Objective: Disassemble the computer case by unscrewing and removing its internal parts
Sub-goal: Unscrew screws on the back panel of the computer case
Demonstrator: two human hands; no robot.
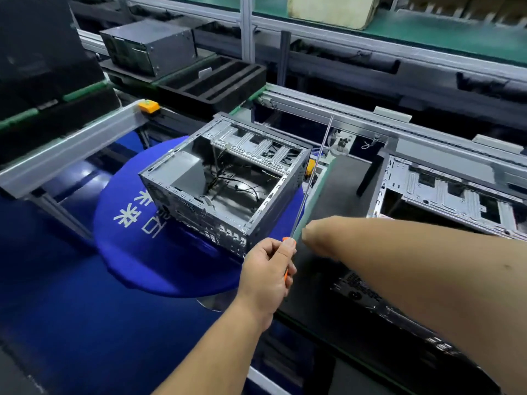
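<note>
**Two hands at the near corner of an open case**

Two forearms reaching in from the bottom edge, cropped by the frame. Left hand (269, 269) curled round the orange handle of a long screwdriver (312, 178), thin shaft slanting up past the right side of the case. Right hand (312, 233) just beside that handle, seen end-on and blurred; impossible to tell how far open or whether touching anything. Blue counter (71, 309) spread wide to the left, dark belt (348, 181) to the right. Computer case (225, 181) open-topped on a round blue turntable (137, 246), near corner overhanging toward the hands, loose black cables inside, floor of the case in shadow. Second case (450, 192) to the right, cut by the frame edge. Farther back, black slotted tray (216, 78) and power supply unit (148, 47) beyond the aluminium rail (71, 143).
</note>
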